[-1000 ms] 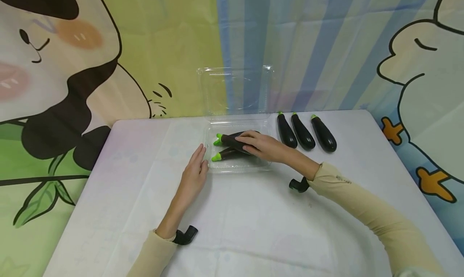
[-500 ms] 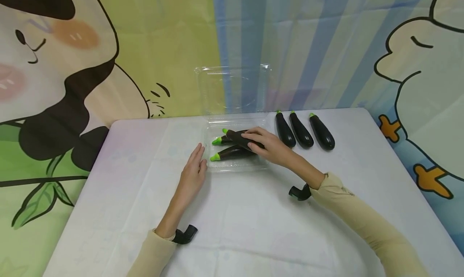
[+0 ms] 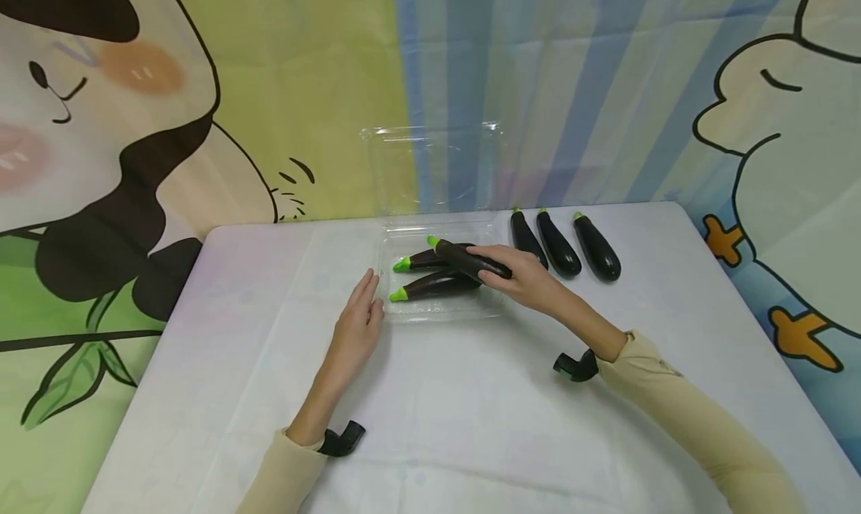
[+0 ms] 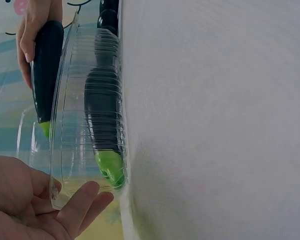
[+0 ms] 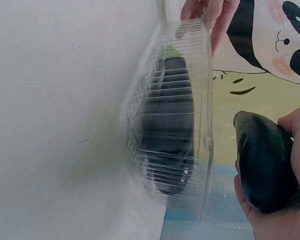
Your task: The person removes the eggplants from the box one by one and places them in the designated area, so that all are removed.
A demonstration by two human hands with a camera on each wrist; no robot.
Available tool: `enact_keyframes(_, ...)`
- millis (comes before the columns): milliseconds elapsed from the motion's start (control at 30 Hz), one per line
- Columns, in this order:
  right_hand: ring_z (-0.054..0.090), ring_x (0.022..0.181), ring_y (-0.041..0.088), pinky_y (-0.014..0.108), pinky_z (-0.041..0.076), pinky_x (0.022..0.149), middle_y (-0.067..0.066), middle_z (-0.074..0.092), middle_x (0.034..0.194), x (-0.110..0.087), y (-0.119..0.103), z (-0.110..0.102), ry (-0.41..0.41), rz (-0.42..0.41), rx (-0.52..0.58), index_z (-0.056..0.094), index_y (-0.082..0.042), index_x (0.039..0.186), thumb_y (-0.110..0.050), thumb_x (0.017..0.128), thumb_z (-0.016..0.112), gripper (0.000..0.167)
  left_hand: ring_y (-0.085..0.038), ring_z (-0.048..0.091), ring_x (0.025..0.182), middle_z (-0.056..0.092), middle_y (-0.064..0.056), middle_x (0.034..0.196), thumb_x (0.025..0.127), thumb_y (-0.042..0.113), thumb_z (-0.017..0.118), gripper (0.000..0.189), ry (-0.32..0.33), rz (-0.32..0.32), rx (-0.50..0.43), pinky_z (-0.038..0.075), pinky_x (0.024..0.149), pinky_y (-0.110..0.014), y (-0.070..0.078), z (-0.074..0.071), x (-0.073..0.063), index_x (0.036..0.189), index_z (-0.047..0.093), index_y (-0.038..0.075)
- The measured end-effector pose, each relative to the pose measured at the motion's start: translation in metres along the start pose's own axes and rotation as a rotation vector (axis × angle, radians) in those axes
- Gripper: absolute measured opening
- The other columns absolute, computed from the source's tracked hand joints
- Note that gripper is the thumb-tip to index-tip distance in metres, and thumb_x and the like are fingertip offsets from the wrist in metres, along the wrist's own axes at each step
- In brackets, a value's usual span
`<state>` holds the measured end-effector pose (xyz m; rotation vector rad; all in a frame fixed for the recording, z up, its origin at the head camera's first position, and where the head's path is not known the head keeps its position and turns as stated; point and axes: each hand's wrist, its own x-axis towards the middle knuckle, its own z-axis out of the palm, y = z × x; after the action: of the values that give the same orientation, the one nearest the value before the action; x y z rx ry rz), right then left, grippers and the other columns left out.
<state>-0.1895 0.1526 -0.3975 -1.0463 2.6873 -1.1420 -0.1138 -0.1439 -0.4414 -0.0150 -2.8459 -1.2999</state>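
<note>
My right hand [image 3: 528, 273] grips a dark eggplant [image 3: 467, 258] by its thick end, its green stem tip pointing left. In the left wrist view this eggplant [image 4: 47, 75] hangs above the rim of a clear hinged plastic box [image 3: 444, 317]. Inside the box lie two more eggplants, one in front [image 3: 440, 283] and one behind [image 3: 422, 260], the latter partly hidden by the held one. My left hand [image 3: 356, 327] rests at the box's left end, fingers extended along its wall; the left wrist view shows the fingertips [image 4: 85, 195] right at the corner.
Three eggplants stand in a row right of the box: left [image 3: 527, 234], middle [image 3: 559, 245] and right [image 3: 597, 249]. The box's transparent lid [image 3: 433, 166] is raised against the patterned backdrop [image 3: 309, 66]. A white cloth [image 3: 444, 409] covers the table.
My right hand has moved right and lifted the held eggplant off the two in the box, turning its stem end away from me. My left hand has stayed in place.
</note>
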Motion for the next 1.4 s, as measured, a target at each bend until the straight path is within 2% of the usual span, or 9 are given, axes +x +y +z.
enact_keyframes(267,0.057,0.118,0.030,0.046,0.051,0.086,0.013,0.056,0.139,-0.033,-0.008,-0.012,0.037,0.071,-0.026,0.052,-0.013,0.140,-0.018,0.097,0.059,0.044,-0.029,0.024,0.149,0.020,-0.007,0.163,0.104,0.018,0.040,0.051,0.002,-0.004,0.009,0.029,0.117,-0.052,0.000,-0.003,-0.001,0.153,0.028,0.007)
enact_keyframes(467,0.059,0.100,0.025,0.039,0.051,0.075,0.014,0.059,0.133,-0.054,-0.007,-0.018,0.158,0.106,-0.055,0.055,-0.013,0.136,-0.016,0.096,0.060,0.040,-0.029,0.023,0.149,0.019,-0.007,0.163,0.104,0.018,0.040,0.051,0.002,-0.011,0.008,0.029,0.117,-0.052,-0.001,-0.004,0.000,0.152,0.029,0.006)
enact_keyframes(633,0.055,0.093,0.019,0.031,0.049,0.070,0.012,0.062,0.125,-0.070,-0.004,-0.021,0.231,0.107,-0.067,0.056,-0.013,0.135,-0.012,0.094,0.062,0.041,-0.029,0.023,0.149,0.019,-0.007,0.163,0.104,0.019,0.040,0.051,-0.003,-0.007,0.006,0.029,0.118,-0.051,-0.002,-0.003,0.000,0.152,0.029,0.005)
enact_keyframes(767,0.055,0.094,0.018,0.027,0.049,0.070,0.014,0.061,0.127,-0.081,-0.001,-0.020,0.243,0.109,-0.063,0.056,-0.010,0.135,-0.011,0.094,0.062,0.042,-0.029,0.024,0.149,0.020,-0.007,0.163,0.104,0.018,0.040,0.051,0.005,-0.013,0.003,0.029,0.118,-0.051,-0.003,-0.002,-0.001,0.152,0.030,0.005)
enact_keyframes(967,0.057,0.098,0.028,0.033,0.049,0.070,0.021,0.053,0.135,-0.096,0.005,-0.018,0.238,0.157,-0.093,0.046,-0.007,0.143,-0.009,0.093,0.062,0.053,-0.028,0.024,0.149,0.019,-0.004,0.163,0.104,0.020,0.040,0.051,-0.011,-0.024,-0.004,0.029,0.118,-0.051,-0.004,0.000,-0.003,0.152,0.030,0.007)
enact_keyframes(1100,0.058,0.093,0.029,0.030,0.048,0.067,0.025,0.051,0.138,-0.102,0.007,-0.018,0.236,0.189,-0.079,0.040,-0.008,0.148,-0.009,0.095,0.058,0.056,-0.028,0.025,0.149,0.019,-0.002,0.163,0.104,0.020,0.040,0.051,-0.009,-0.030,-0.015,0.031,0.117,-0.050,-0.002,0.000,-0.004,0.152,0.030,0.009)
enact_keyframes(1267,0.060,0.097,0.026,0.021,0.049,0.065,0.025,0.054,0.136,-0.110,0.008,-0.017,0.302,0.152,-0.089,0.044,-0.009,0.146,-0.005,0.090,0.065,0.060,-0.027,0.029,0.147,0.020,-0.002,0.163,0.104,0.020,0.040,0.050,-0.003,-0.025,-0.021,0.037,0.114,-0.048,0.000,0.000,-0.004,0.152,0.031,0.008)
enact_keyframes(1367,0.060,0.103,0.025,0.012,0.047,0.068,0.023,0.056,0.135,-0.115,0.008,-0.015,0.358,0.136,-0.100,0.049,-0.010,0.143,-0.003,0.085,0.070,0.062,-0.027,0.028,0.147,0.021,-0.004,0.163,0.104,0.020,0.040,0.050,0.002,-0.015,-0.011,0.034,0.115,-0.049,0.000,0.000,-0.003,0.152,0.031,0.007)
enact_keyframes(1400,0.059,0.106,0.021,0.010,0.045,0.070,0.022,0.057,0.134,-0.116,0.008,-0.015,0.378,0.135,-0.101,0.050,-0.011,0.142,-0.003,0.084,0.071,0.062,-0.027,0.027,0.148,0.021,-0.004,0.163,0.104,0.020,0.040,0.050,0.004,-0.012,-0.006,0.033,0.116,-0.049,0.001,-0.001,-0.003,0.152,0.031,0.007)
